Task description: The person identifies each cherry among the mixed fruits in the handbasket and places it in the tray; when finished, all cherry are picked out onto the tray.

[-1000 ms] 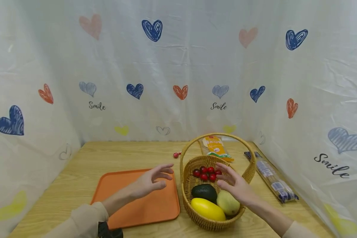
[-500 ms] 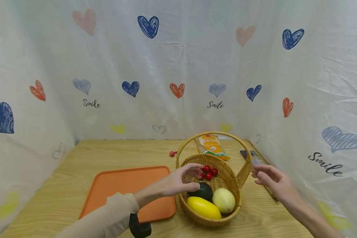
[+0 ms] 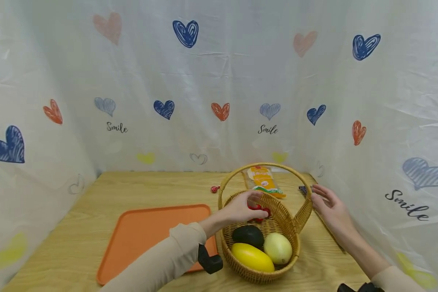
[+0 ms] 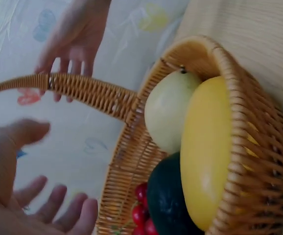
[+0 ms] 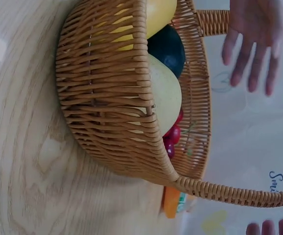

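Observation:
A wicker basket [image 3: 259, 278] with a tall arched handle stands on the table. In it lie a yellow melon [image 3: 252, 257], a dark green avocado-like fruit [image 3: 248, 237], a pale round fruit [image 3: 278, 248] and red cherries [image 4: 140, 214]. My left hand [image 3: 241, 209] hovers over the back of the basket, under the handle, hiding part of the cherries. Its fingers look fairly straight in the right wrist view and hold nothing. My right hand [image 3: 333, 215] is beside the handle's right side with loosely bent fingers. The right wrist view shows its fingertips apart from the handle.
Left of the basket lies an orange tray [image 3: 149, 231]. Behind it are an orange food packet [image 3: 263, 180] and a small red wrapped candy [image 3: 214, 189]. A long dark blue package [image 3: 303, 190] on the right is mostly hidden by my right hand. Heart-printed curtains enclose the table.
My left hand has moved right from above the tray to over the basket. The right hand has left the space above the basket and moved right, to outside the handle.

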### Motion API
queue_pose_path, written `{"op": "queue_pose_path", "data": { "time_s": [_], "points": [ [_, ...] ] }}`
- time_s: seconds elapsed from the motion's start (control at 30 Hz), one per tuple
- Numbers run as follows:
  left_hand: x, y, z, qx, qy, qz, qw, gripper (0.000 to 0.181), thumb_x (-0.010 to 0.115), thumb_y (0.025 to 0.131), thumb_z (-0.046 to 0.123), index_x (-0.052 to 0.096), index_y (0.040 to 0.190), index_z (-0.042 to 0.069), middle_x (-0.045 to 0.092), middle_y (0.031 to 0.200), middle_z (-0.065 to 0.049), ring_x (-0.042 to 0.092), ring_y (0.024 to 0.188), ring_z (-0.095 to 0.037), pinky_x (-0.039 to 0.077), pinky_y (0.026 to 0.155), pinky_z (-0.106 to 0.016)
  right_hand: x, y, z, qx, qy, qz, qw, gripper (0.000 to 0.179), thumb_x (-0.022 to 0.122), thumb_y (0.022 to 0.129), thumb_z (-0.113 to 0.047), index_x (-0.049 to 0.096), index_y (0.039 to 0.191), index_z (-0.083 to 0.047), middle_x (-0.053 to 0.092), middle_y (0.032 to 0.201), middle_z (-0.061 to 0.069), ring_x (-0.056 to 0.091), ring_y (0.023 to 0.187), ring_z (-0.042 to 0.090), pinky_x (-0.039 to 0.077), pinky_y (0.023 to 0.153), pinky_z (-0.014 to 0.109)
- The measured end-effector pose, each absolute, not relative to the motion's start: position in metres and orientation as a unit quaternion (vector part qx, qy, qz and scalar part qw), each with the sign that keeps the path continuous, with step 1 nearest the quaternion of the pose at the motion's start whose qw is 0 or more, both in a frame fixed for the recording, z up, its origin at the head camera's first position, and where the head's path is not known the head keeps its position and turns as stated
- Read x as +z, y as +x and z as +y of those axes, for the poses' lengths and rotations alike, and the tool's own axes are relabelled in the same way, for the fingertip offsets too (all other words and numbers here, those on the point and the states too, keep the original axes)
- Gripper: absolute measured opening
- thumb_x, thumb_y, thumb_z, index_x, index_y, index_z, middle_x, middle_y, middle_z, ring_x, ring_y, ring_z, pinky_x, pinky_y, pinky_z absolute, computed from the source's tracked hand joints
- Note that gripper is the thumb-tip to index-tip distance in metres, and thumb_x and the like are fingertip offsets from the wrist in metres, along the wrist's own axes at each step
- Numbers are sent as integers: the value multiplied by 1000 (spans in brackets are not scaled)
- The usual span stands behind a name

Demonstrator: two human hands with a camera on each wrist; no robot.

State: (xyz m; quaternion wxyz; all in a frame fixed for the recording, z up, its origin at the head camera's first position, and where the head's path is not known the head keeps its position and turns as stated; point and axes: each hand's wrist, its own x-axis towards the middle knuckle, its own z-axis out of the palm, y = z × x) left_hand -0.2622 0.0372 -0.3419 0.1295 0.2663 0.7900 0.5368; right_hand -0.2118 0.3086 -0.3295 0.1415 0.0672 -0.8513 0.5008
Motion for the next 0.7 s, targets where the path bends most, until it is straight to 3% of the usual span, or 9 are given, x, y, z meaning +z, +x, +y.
{"op": "queue_pose_path", "data": {
  "time_s": [0.1, 0.2, 0.53, 0.7],
  "points": [
    [-346, -270, 43, 551, 195, 801, 125, 53, 72, 85, 27, 52, 131, 12, 53, 122, -5, 54, 108, -24, 49, 84, -39, -331, -216, 308, 542, 80, -827, 126, 60, 44, 100, -37, 34, 143, 4, 52, 126, 0, 54, 103, -4, 49, 82, 17],
    [-348, -275, 49, 559, 153, 807, 111, 52, 72, 84, 26, 53, 129, 9, 54, 121, -7, 53, 109, -26, 48, 86, -42, -334, -218, 308, 561, 83, -815, 117, 61, 44, 100, -38, 36, 141, 7, 58, 116, -12, 56, 102, -3, 50, 81, 19],
    [-355, -295, 71, 598, 90, 792, 85, 40, 69, 87, 12, 56, 124, 4, 56, 118, -16, 57, 97, -24, 51, 76, -34, -335, -216, 305, 557, 80, -818, 116, 62, 43, 100, -40, 38, 139, 7, 60, 110, -16, 56, 104, -1, 50, 82, 21],
    [-371, -301, 65, 580, 44, 812, 48, 33, 68, 86, 6, 61, 118, 2, 60, 105, -11, 58, 92, -22, 51, 74, -33, -335, -216, 304, 559, 80, -816, 121, 61, 42, 100, -40, 38, 138, 8, 60, 109, -15, 56, 103, -2, 50, 82, 20]
  ]
}}
